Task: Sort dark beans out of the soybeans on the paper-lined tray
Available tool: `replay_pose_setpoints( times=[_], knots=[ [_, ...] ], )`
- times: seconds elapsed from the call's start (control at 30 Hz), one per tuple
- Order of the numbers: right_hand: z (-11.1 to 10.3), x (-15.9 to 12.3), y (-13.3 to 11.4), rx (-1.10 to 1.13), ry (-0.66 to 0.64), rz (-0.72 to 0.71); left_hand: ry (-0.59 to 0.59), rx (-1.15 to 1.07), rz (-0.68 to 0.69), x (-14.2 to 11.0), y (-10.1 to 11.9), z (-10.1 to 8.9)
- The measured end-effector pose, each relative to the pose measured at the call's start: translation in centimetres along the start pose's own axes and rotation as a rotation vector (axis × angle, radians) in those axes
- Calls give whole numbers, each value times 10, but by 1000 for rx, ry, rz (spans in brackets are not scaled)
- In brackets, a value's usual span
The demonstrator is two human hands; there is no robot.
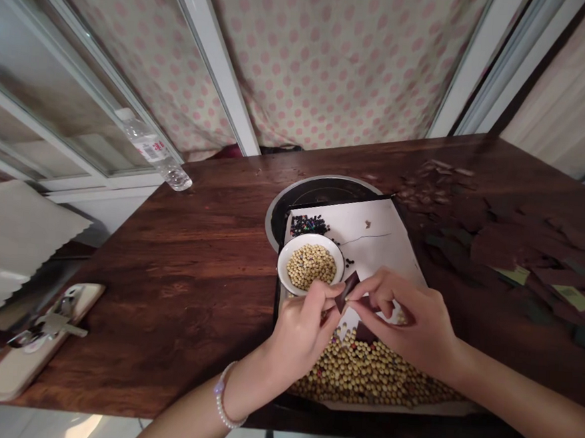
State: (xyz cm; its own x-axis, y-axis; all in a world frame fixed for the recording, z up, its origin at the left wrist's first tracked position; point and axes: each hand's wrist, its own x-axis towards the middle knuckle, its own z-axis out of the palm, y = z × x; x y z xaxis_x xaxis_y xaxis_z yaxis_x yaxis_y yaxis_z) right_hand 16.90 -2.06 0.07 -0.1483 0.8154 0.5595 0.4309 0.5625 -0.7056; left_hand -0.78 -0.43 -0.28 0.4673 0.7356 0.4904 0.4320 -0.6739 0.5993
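My left hand (305, 330) pinches a small dark brown piece of sheet (349, 284) between thumb and forefinger, above a tray. Facing it, my right hand (401, 313) is closed on a small yellowish bead (347, 299) between thumb and fingertip, held against the brown piece. Below both hands, many round yellowish beads (371, 378) fill the near end of the tray (419, 268). A white bowl (283, 272) of similar beads (312, 266) stands just beyond my left hand. Another dark brown piece (366, 332) lies under my right hand, partly hidden.
Small black beads (308, 225) lie behind the bowl, near a thin dark thread (366, 237). A round black plate (299, 196) sits under the tray's far end. Dark scraps (505, 250) spread at right. A bottle (157, 153) and keys (54, 324) on a pale slab (16, 366) are left.
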Motion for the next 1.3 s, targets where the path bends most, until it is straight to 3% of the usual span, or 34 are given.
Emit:
replay_pose_setpoints(
  times=[0.37,0.5,0.77,1.03,1.2,1.3],
  knots=[
    [-1,1,1,-18,24,2,8,-14,14,-2,0,-1],
    [-1,0,0,66,-29,-33,14,-3,21,-1,0,-1],
    [2,0,2,166,-6,39,14,-4,26,-1,-3,1],
    [3,-2,2,116,71,27,8,-12,24,-2,-1,0],
    [2,-4,1,94,9,-59,5,24,13,-1,2,-1],
    [1,-4,1,59,47,-47,11,3,17,0,3,-1]
  ],
)
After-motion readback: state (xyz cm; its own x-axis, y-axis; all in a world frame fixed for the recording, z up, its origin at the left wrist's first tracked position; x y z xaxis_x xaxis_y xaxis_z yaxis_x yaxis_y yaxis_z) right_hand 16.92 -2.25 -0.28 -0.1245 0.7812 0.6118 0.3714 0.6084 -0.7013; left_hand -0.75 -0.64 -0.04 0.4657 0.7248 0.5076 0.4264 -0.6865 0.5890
